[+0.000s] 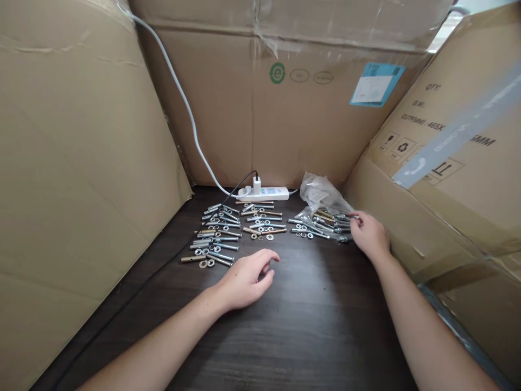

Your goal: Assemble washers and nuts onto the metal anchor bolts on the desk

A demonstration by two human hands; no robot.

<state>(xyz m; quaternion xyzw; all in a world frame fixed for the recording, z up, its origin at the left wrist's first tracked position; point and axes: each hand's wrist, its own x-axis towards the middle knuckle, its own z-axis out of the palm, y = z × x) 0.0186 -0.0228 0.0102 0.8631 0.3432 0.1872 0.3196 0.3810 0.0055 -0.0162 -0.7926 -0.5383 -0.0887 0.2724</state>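
My right hand (369, 234) reaches to the right edge of a clear plastic bag (321, 190), whose open side shows a heap of metal expansion bolts (325, 217). Its fingers are closed at the bolt ends; what they grip, if anything, is hidden. Over the middle of the table, my left hand (249, 277) is loosely bent with thumb and fingers apart, holding nothing. Beyond it lie rows of sleeves, bolts, nuts and washers (220, 240) on the left. Another column of bolts and washers (264, 220) lies in the middle. A few bolts and washers (307, 229) lie left of the bag.
A white power strip (277, 193) with a plugged-in charger (256, 185) stands at the back of the dark table (301, 326). A black cable (158, 266) crosses the left side. Cardboard boxes (211, 108) wall in the back, left and right.
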